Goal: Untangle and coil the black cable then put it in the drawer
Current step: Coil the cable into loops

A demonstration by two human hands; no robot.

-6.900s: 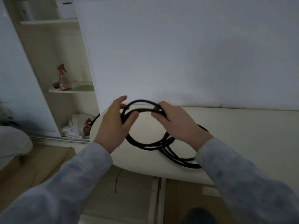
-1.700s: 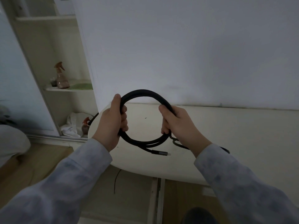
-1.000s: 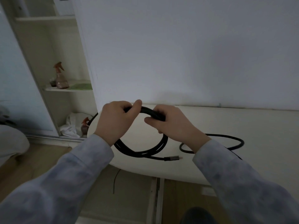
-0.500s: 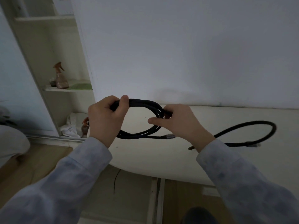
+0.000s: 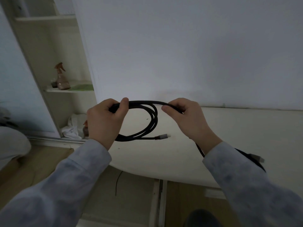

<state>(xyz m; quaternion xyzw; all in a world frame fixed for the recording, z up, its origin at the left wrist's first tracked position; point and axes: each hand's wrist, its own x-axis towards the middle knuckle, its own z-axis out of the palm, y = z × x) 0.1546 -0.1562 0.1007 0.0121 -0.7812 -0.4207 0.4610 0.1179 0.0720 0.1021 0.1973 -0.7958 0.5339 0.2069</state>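
Left hand (image 5: pixel 103 123) grips the stacked loops of the thick black braided cable (image 5: pixel 152 122) above the cream rounded tabletop (image 5: pixel 229 128), and the right hand (image 5: pixel 186 118) pinches the next strand. Honestly the loose tail under the right sleeve could snag, or the loops spring apart if the grip slackens.

cable (image 5: pixel 144 102) above table (image 5: pixel 229 128) | spray bottle (image 5: pixel 61 79) on shelf (image 5: pixel 68 91), left of table
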